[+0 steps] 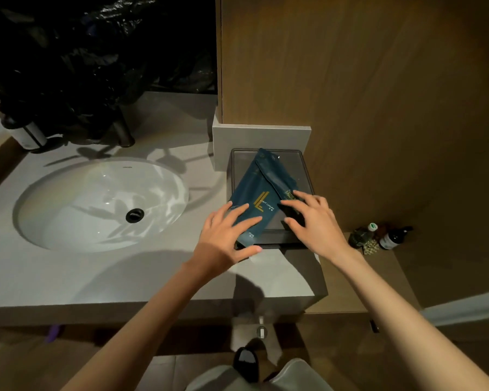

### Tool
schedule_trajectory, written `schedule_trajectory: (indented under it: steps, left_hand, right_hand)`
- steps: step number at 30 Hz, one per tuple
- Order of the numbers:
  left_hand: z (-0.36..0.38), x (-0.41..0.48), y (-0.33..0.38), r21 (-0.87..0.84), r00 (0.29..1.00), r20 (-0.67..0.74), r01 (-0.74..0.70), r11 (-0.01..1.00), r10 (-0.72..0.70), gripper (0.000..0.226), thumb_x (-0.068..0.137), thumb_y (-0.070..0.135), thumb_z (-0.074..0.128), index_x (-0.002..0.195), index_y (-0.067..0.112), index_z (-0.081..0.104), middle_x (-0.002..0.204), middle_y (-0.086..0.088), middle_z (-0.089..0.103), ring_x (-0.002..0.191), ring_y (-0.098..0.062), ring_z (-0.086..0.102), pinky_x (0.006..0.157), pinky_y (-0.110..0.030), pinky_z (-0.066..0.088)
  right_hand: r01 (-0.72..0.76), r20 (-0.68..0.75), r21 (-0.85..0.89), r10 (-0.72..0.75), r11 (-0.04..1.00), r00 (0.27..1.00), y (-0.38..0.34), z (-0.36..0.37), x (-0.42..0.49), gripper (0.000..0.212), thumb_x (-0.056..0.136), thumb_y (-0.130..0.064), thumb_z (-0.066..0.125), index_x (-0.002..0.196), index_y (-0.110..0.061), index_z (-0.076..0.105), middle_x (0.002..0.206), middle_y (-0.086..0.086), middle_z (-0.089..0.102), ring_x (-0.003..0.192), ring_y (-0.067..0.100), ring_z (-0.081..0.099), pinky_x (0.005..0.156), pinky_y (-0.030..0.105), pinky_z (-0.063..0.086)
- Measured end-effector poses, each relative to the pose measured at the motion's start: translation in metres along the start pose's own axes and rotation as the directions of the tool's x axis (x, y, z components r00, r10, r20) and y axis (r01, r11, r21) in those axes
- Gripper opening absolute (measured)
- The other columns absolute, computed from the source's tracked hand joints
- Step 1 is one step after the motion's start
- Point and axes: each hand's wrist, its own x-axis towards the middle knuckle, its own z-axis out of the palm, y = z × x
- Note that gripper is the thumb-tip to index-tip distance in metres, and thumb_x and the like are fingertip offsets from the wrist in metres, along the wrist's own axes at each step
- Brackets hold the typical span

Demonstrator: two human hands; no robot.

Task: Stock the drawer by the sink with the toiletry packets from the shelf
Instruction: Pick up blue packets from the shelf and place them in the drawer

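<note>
Two dark blue toiletry packets lie crossed in a grey open-topped drawer box (305, 176) on the counter right of the sink. The larger packet (254, 193) has gold lettering and sticks out over the box's front edge. The narrower packet (277, 176) lies on top of it, angled to the right. My left hand (226, 235) rests with spread fingers on the larger packet's lower end, thumb under its corner. My right hand (314, 218) has spread fingers touching the narrower packet's lower end. Neither hand visibly grips a packet.
A white oval sink (96, 204) is set in the grey counter (68, 272) to the left, with a dark faucet (122, 131) and a dispenser bottle (26, 134) behind it. A wooden wall panel (378, 94) stands on the right. Small bottles (378, 235) sit on a low wooden ledge.
</note>
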Motion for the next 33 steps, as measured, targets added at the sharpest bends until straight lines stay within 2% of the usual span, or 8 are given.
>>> schedule_trajectory:
  steps: [5, 16, 20, 25, 27, 29, 31, 33]
  left_hand:
    - [0.003, 0.000, -0.003, 0.238, 0.996, 0.065, -0.073, 0.968, 0.059, 0.054, 0.096, 0.057, 0.033, 0.147, 0.047, 0.021, 0.161, 0.008, 0.010, 0.149, -0.020, -0.001, 0.119, -0.045, 0.007]
    - [-0.017, 0.008, -0.015, 0.281, 0.994, 0.084, -0.085, 0.956, 0.064, 0.049, 0.100, 0.046, 0.029, 0.148, 0.043, 0.019, 0.162, 0.006, 0.002, 0.149, -0.023, -0.007, 0.119, -0.051, 0.006]
    - [-0.007, -0.015, -0.003, 0.109, 0.984, -0.126, -0.113, 0.988, 0.127, 0.050, 0.099, 0.041, 0.041, 0.147, 0.033, 0.033, 0.160, 0.001, 0.017, 0.149, -0.023, 0.003, 0.119, -0.050, 0.006]
    - [0.046, -0.065, 0.030, -0.359, 0.936, -0.335, -0.016, 0.933, -0.112, 0.026, 0.093, 0.018, 0.059, 0.118, 0.021, 0.065, 0.123, -0.001, 0.062, 0.117, -0.018, 0.052, 0.101, -0.039, 0.044]
    - [0.064, -0.071, 0.046, -0.683, 0.928, -0.178, 0.122, 0.720, -0.326, 0.023, 0.093, 0.014, 0.058, 0.111, 0.027, 0.064, 0.118, -0.002, 0.066, 0.111, -0.017, 0.060, 0.099, -0.037, 0.049]
    - [0.069, -0.062, 0.054, -0.907, 0.846, 0.126, 0.310, 0.285, -0.518, 0.023, 0.094, 0.017, 0.058, 0.113, 0.030, 0.059, 0.125, -0.008, 0.063, 0.110, -0.022, 0.061, 0.099, -0.035, 0.048]
    - [0.071, -0.045, 0.055, -0.909, 0.760, 0.416, 0.365, -0.201, -0.499, 0.033, 0.097, 0.025, 0.051, 0.130, 0.021, 0.051, 0.138, -0.009, 0.054, 0.116, -0.026, 0.057, 0.097, -0.036, 0.043]
    - [0.070, -0.028, 0.053, -0.793, 0.715, 0.564, 0.329, -0.513, -0.414, 0.042, 0.101, 0.031, 0.042, 0.140, 0.016, 0.042, 0.144, -0.006, 0.048, 0.128, -0.029, 0.049, 0.099, -0.037, 0.040]
  right_hand:
    - [-0.052, 0.056, -0.049, 0.055, 0.997, 0.997, 0.006, 0.011, -0.022, 0.047, 0.098, -0.028, 0.050, 0.144, -0.028, 0.042, 0.157, 0.000, 0.030, 0.144, 0.022, 0.025, 0.115, 0.040, 0.025]
    - [-0.018, 0.136, -0.081, 0.029, 0.997, 0.990, 0.013, 0.018, -0.014, 0.047, 0.103, -0.040, 0.033, 0.148, -0.030, 0.033, 0.160, -0.005, 0.018, 0.149, 0.021, 0.011, 0.119, 0.035, 0.013]
    - [0.028, 0.186, -0.148, 0.000, 0.989, 0.983, 0.018, 0.012, -0.011, 0.048, 0.102, -0.045, 0.032, 0.148, -0.035, 0.032, 0.160, -0.007, 0.019, 0.149, 0.021, 0.013, 0.118, 0.036, 0.019]
    - [0.126, 0.224, -0.209, -0.078, 0.970, 0.971, 0.023, 0.004, -0.006, 0.044, 0.102, -0.045, 0.032, 0.145, -0.042, 0.034, 0.159, -0.004, 0.024, 0.146, 0.028, 0.022, 0.115, 0.043, 0.027]
    - [0.158, 0.239, -0.223, -0.103, 0.962, 0.965, 0.026, 0.001, -0.005, 0.043, 0.102, -0.044, 0.032, 0.144, -0.044, 0.034, 0.158, -0.004, 0.025, 0.144, 0.028, 0.024, 0.113, 0.043, 0.029]
    - [0.191, 0.250, -0.238, -0.129, 0.952, 0.959, 0.029, 0.000, -0.005, 0.042, 0.102, -0.044, 0.030, 0.144, -0.045, 0.034, 0.158, -0.003, 0.025, 0.143, 0.029, 0.025, 0.112, 0.043, 0.031]
    - [0.217, 0.261, -0.256, -0.149, 0.942, 0.954, 0.031, 0.000, -0.004, 0.043, 0.102, -0.044, 0.029, 0.145, -0.046, 0.032, 0.159, -0.002, 0.025, 0.143, 0.030, 0.026, 0.110, 0.043, 0.032]
    - [0.240, 0.266, -0.270, -0.167, 0.933, 0.949, 0.033, 0.000, -0.003, 0.043, 0.103, -0.044, 0.027, 0.146, -0.047, 0.029, 0.159, -0.001, 0.024, 0.142, 0.031, 0.027, 0.109, 0.044, 0.032]
